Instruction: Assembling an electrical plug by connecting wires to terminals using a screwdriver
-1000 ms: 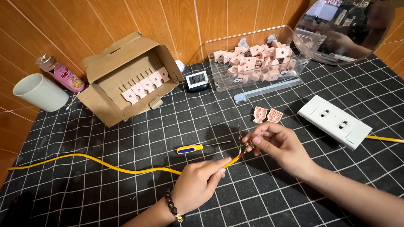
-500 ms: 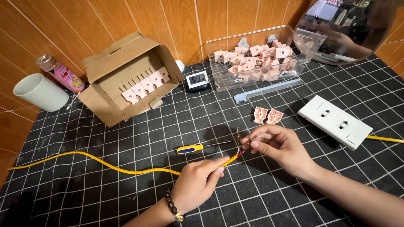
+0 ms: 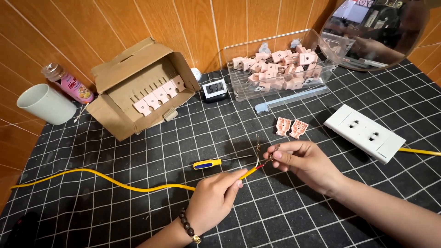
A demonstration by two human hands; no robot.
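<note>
My left hand point(image 3: 216, 200) pinches a yellow cable point(image 3: 115, 183) near its stripped end, low in the middle of the view. My right hand point(image 3: 303, 160) pinches the bare copper strands point(image 3: 271, 154) of one of the cable's exposed wires between thumb and fingertips. A second bare wire point(image 3: 258, 143) sticks up just left of it. A yellow-and-blue handled screwdriver point(image 3: 216, 162) lies on the black grid mat point(image 3: 138, 147) just above my left hand. Two pink plug halves point(image 3: 291, 127) lie beyond my right hand.
A white double socket block point(image 3: 365, 132) with a yellow lead lies at the right. A clear box point(image 3: 282, 64) of pink plugs, a cardboard box point(image 3: 140, 89) of plugs, a small digital clock point(image 3: 214, 88), a white cup point(image 3: 46, 104), a pink bottle point(image 3: 68, 83) and a blue strip point(image 3: 294, 97) stand along the back.
My right hand's fingers have shifted slightly on the copper strands. The left hand and cable stay in place.
</note>
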